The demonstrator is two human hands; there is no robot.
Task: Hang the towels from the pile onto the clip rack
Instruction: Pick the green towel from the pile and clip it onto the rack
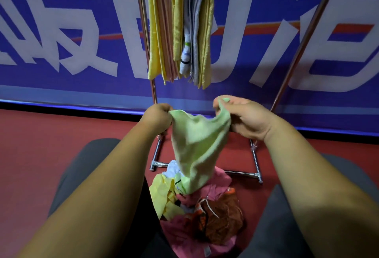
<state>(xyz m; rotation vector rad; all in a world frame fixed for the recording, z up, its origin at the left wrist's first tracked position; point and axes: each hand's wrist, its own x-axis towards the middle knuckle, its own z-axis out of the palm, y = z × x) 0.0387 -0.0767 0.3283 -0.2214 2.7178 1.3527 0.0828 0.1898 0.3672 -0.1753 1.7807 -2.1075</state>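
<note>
left hand (pixel 158 117): fingers pinch green towel (pixel 196 147) at its 10 o'clock corner, spreading the top edge
hung towels (pixel 180 27): at 12 o'clock on the clip rack (pixel 143 21)
pile (pixel 205 212): on floor (pixel 51 134) at 6 o'clock, towel's tail seemingly touching it
right hand (pixel 246 118): fingers pinch the 2 o'clock corner

Blue banner (pixel 82 87) above red floor (pixel 39 147)

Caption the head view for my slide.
Left hand and right hand hold a green towel over the pile, below hung towels.
</note>
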